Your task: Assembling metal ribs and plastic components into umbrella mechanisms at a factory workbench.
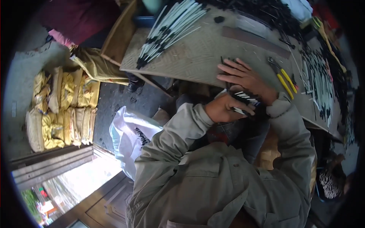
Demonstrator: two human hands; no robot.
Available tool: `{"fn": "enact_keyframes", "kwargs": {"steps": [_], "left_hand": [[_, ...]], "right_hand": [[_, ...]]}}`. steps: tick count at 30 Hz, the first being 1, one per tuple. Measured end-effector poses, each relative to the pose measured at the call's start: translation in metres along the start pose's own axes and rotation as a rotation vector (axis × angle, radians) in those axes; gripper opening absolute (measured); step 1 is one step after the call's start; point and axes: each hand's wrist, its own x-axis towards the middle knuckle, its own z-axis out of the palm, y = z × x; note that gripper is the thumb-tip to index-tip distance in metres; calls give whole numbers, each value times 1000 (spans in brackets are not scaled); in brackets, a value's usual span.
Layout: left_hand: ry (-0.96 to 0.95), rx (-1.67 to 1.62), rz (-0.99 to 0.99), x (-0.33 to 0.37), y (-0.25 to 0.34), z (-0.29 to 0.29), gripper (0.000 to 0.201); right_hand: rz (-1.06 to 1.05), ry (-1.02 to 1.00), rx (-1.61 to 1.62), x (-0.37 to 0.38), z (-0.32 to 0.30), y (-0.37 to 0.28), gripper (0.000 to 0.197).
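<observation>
My left hand (224, 108) is closed around a small bundle of short black-and-white sticks (246, 99), held at the near edge of the table (197, 57). Just beyond it, my right hand (243, 76) lies flat on the table with its fingers spread. Its fingertips rest on a few thin dark sticks (225, 64). The wrist of that hand touches the bundle. Both arms are in grey-green jacket sleeves.
A long heap of white sticks with black ends (171, 28) lies at the table's far left. Yellow-handled pliers (283, 76), a dark flat bar (254, 38) and more sticks (319, 79) lie to the right. Below are a white plastic bag (131, 136) and yellow sacks (64, 106).
</observation>
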Motion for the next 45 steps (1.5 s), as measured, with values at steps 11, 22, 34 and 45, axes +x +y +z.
{"fn": "enact_keyframes", "kwargs": {"steps": [11,22,34,45], "left_hand": [[132,-122,-365,16,28,0,20],[127,-432,-231,21,30,0,31],[264,-458,-248,31,25,1,27],[278,-320,-190,36,35,9,23]], "right_hand": [[241,343,135,-8,-43,87,29],[603,180,-436,23,-40,199,12],[374,773,188,-4,-71,126,14],[305,810,45,-75,-61,-69,22]]}}
